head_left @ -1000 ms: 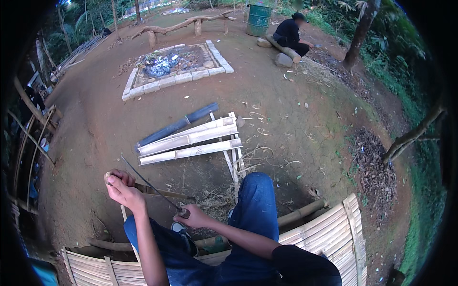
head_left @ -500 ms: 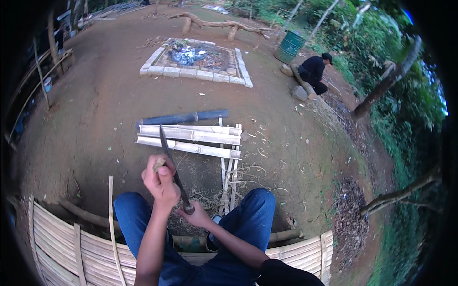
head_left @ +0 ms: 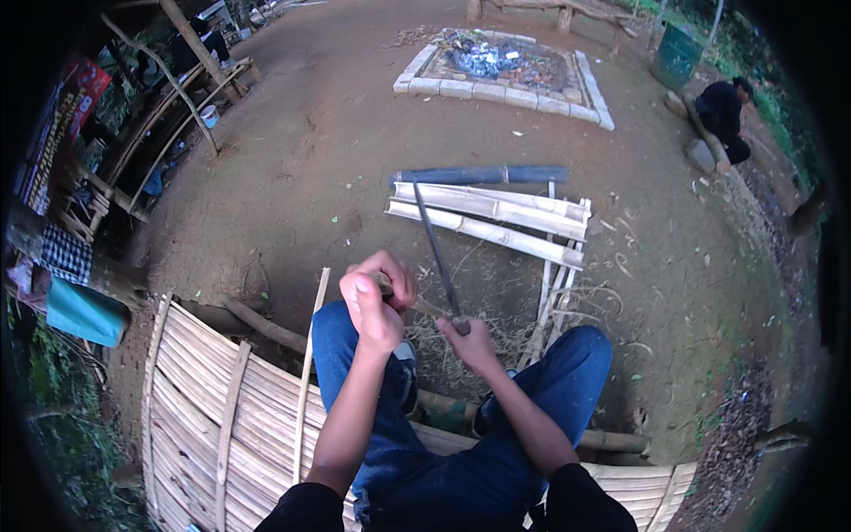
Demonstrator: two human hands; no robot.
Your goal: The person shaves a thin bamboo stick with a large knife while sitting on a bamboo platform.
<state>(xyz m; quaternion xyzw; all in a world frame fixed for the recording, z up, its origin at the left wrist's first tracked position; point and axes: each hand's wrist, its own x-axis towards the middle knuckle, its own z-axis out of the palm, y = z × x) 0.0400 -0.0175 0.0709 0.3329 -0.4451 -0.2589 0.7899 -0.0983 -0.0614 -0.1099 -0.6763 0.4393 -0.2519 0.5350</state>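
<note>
My right hand [head_left: 472,344] is closed around the handle of a machete [head_left: 434,246], whose long dark blade points away from me. To its left, my left hand [head_left: 379,301] is closed on a thin pale bamboo strip [head_left: 427,308]. The strip runs from the left fist toward the machete near its handle; whether blade and strip touch I cannot tell. Both hands are above the gap between my knees. Split bamboo halves [head_left: 496,208] lie on the ground beyond, beside a dark bamboo pole [head_left: 479,175].
I sit on a bamboo-slat bench [head_left: 199,399], with a long strip [head_left: 310,377] lying by my left leg. Curled shavings [head_left: 496,346] litter the ground. Farther off are a brick-edged fire pit [head_left: 505,93], a green drum [head_left: 678,58] and a crouching person [head_left: 722,115].
My view has turned left, so the surroundings sit farther right. The left hand has moved away from the blade, and the bamboo strip between the hands now shows.
</note>
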